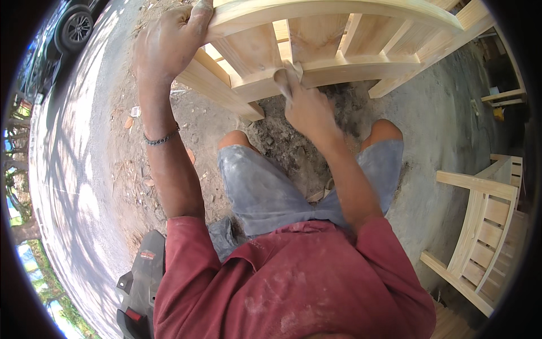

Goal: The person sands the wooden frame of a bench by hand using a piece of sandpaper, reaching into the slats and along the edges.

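Here at the wooden frame (316,37), just ahead of the knees (240,137), the left hand (166,42) is wrapped over its top rail's left end, the right hand (310,113) pinching a folded sheet (284,87) against its lower rail (355,74). Danger? Slack left grip, and it might rock on that dirt (293,150); rough edges could splinter the right.

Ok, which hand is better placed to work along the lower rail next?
Right, I'd say: the right hand has a folded sheet at the lower rail, while the left hand is up at the top rail's left end.
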The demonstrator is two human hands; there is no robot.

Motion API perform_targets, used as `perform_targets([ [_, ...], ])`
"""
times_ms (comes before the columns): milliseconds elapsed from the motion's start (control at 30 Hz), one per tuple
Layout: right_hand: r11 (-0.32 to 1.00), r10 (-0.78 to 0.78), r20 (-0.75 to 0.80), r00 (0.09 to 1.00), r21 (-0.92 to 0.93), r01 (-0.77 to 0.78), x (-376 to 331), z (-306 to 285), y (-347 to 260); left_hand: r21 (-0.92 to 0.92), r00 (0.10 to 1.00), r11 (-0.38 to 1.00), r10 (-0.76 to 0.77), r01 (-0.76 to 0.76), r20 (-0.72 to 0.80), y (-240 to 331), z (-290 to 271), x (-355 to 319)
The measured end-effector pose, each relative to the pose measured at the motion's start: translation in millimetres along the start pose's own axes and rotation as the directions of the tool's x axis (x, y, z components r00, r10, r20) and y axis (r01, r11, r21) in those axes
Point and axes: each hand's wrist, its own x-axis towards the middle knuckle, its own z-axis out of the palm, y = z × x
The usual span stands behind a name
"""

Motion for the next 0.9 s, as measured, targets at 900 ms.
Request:
perform_targets([
  [900, 0.999, 0.050, 0.384, 0.922, -0.011, -0.049, -123, 34, 157, -0.202, 0.917, 0.979, 0.056, 0.028, 0.395, 126, 151, -132],
])
